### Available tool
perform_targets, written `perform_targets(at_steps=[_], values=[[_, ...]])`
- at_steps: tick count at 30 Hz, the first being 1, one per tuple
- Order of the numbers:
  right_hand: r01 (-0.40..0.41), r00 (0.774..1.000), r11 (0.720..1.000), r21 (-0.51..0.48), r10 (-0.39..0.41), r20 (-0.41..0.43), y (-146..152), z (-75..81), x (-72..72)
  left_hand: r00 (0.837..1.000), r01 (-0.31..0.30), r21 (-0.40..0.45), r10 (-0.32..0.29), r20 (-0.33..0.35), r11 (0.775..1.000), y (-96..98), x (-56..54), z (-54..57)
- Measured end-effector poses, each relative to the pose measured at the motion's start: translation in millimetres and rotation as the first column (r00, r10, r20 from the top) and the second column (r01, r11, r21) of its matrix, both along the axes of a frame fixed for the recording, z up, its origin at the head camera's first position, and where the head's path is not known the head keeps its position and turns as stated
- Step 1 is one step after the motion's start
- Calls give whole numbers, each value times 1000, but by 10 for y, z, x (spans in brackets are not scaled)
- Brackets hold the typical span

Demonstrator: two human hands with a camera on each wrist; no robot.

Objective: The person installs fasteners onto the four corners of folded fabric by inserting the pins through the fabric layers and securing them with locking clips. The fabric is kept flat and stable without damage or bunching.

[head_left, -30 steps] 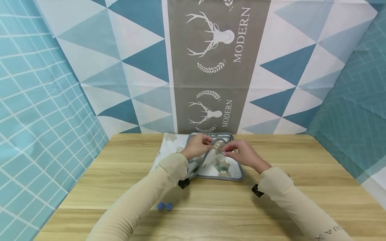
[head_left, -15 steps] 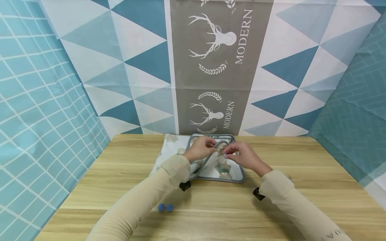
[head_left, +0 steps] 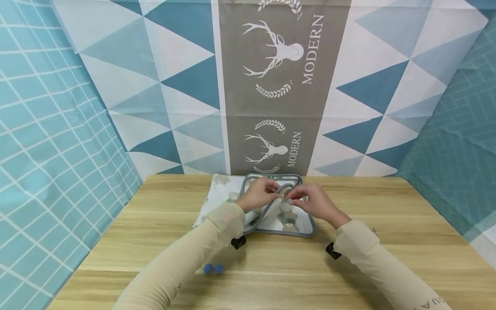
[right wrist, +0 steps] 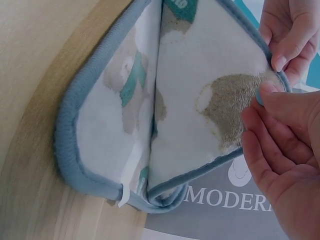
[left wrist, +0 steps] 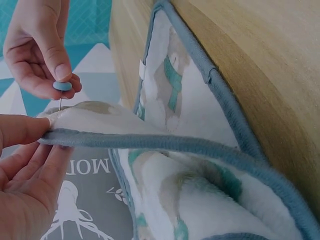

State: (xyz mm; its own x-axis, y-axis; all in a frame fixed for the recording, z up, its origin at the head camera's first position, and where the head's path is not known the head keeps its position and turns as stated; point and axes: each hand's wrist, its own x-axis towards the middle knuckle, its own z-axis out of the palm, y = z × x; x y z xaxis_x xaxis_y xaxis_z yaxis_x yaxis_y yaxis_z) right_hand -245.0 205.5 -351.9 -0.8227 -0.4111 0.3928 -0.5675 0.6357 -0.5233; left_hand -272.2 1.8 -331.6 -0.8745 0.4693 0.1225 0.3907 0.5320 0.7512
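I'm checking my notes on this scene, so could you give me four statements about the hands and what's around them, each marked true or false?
1. The right hand pinches a blue-headed pin. True.
2. The left hand holds the printed cloth. True.
3. The printed cloth lies completely flat. False: part of it is raised.
4. Nothing blue lies apart from the hands. False: two small round blue objects lie on the wooden tabletop.

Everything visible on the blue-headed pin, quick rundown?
The pin has a rounded light-blue head and a thin, straight, metal-looking shaft. The right hand pinches the head between thumb and fingers. The shaft points at the cloth, near the raised edge the left hand holds; whether its tip has pierced it is unclear.
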Motion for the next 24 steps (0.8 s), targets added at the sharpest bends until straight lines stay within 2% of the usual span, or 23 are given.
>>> perform_targets(at_steps=[12,18,21,24], values=[[73,993,996,-52,-77,-94,-32,-33,7,995,65,31,-62,-74,997,63,40,-40],[150,963,986,-71,-162,-214,-30,-57,7,994,86,39,-83,-66,996,72,44,-40],[150,951,988,-44,-156,-266,-23,-60,-15,993,99,38,-97,-71,994,70,40,-45],[114,955,993,-5,-111,-274,-13,-66,-37,990,117,26,-114,-84,993,68,44,-47]])
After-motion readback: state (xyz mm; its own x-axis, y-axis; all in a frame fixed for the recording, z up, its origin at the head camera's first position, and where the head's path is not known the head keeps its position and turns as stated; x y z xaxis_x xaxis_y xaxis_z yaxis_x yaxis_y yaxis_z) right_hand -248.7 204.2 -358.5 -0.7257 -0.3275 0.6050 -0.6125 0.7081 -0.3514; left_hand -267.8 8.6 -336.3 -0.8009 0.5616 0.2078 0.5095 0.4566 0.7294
